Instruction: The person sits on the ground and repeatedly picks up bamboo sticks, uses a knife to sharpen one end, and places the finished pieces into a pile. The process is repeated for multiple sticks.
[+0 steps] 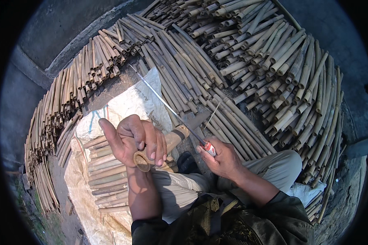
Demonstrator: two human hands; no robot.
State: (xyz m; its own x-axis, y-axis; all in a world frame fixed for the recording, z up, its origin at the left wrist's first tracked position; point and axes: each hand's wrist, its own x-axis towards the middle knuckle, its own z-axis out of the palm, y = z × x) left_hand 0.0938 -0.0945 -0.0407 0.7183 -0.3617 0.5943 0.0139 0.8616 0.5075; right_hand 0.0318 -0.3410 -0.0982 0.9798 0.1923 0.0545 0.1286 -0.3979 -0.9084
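Row so far: short bamboo lengths [108, 175] lie side by side at 8 o'clock on the white sheet [124, 100]; the piece you hold is not yet among them, so it looks part-way through, and how many are left you can't judge from here.
Left grip [126, 149]: your fingers curl over the bamboo piece [173, 140], thumb standing off toward 10 o'clock.
Right grip [224, 161]: you clasp the red-and-white handle [209, 148] of a long, thin tool [171, 109] pointing to 11 o'clock.
Piece in hand: just off centre, slanting from 8 to 2 o'clock; tan, round, its open end facing you; the far end, perhaps touching the tool, is hard to make out.
Stacks: bamboo poles [290, 77] heap up at 2 o'clock.
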